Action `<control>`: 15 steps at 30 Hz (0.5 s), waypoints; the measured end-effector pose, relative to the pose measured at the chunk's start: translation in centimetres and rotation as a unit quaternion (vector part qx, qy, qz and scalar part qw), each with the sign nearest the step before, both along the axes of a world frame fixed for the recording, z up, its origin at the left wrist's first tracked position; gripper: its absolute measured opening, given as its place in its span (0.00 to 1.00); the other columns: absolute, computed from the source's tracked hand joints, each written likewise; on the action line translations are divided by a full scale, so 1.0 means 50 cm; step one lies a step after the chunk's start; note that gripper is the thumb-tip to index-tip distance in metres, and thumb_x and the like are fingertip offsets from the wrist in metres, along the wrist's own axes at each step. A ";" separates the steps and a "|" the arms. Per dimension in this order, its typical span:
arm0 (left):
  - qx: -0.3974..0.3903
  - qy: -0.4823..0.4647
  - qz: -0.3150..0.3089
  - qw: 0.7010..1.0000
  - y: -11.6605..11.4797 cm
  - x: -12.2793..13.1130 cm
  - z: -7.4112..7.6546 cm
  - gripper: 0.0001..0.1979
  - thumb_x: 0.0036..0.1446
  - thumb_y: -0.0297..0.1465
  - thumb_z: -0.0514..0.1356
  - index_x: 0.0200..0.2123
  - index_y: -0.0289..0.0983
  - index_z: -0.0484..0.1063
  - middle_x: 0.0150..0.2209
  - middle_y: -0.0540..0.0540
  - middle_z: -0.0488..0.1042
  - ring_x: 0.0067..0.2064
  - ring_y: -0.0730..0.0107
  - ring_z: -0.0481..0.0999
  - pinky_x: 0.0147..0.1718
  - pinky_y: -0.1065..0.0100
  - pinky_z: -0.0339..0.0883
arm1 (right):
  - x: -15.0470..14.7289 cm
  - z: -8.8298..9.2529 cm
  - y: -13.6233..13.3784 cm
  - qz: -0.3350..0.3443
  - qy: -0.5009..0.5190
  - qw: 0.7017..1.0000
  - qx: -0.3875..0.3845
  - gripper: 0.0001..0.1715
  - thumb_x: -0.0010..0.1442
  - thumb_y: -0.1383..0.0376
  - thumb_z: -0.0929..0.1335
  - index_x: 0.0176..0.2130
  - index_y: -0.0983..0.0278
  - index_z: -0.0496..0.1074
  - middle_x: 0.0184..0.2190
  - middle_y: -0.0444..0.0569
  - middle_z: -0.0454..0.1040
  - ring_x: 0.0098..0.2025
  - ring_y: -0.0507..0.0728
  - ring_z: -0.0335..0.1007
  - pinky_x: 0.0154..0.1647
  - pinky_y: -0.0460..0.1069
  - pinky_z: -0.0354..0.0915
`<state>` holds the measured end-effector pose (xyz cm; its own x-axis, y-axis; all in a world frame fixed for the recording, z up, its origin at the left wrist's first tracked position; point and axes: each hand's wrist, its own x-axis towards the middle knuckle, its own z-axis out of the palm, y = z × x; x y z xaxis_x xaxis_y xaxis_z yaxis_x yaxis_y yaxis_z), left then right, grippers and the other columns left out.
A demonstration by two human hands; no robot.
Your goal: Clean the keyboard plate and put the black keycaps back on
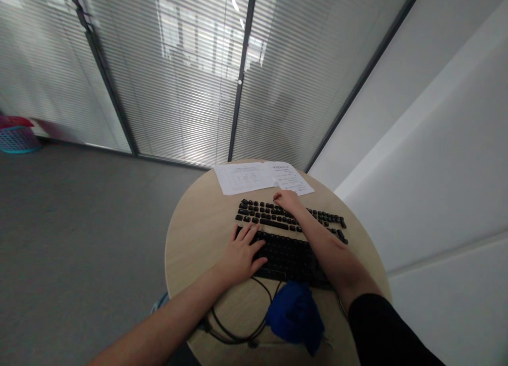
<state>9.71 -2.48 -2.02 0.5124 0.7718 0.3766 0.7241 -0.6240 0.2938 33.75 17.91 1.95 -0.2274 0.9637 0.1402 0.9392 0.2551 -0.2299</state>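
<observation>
A black keyboard [288, 256] lies on the round table, and my left hand [242, 252] rests spread on its left end, fingers apart. Just beyond it, loose black keycaps [273, 224] lie in rows that follow a keyboard's layout. Over the far row of these, my right hand [288, 201] has its fingertips pinched together. A small dark piece, which looks like a keycap, shows at those fingertips. My right forearm crosses above the rows and hides some keycaps and part of the keyboard's right side.
Printed sheets [246, 177] lie at the far edge of the round table [190, 233]. Nearer me are a crumpled blue cloth [296, 315] and a looped black cable [234, 337]. Blinds behind glass stand ahead, a white wall at right, a basket [18, 138] on the floor far left.
</observation>
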 end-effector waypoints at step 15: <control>0.004 -0.022 0.029 0.999 0.014 0.003 0.017 0.15 0.66 0.38 0.59 0.51 0.39 0.77 0.62 0.37 0.70 0.64 0.46 0.66 0.64 0.40 0.57 | 0.005 -0.081 -0.345 0.160 0.229 0.947 0.157 0.03 0.59 0.66 0.76 0.37 0.58 0.81 0.36 0.47 0.83 0.40 0.59 0.75 0.46 0.56 0.68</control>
<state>9.87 -1.78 -1.19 0.4500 0.7964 0.4040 0.7454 -0.5841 0.3211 34.00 0.67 -2.10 -0.3463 0.7506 0.5627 0.6228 0.6326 -0.4604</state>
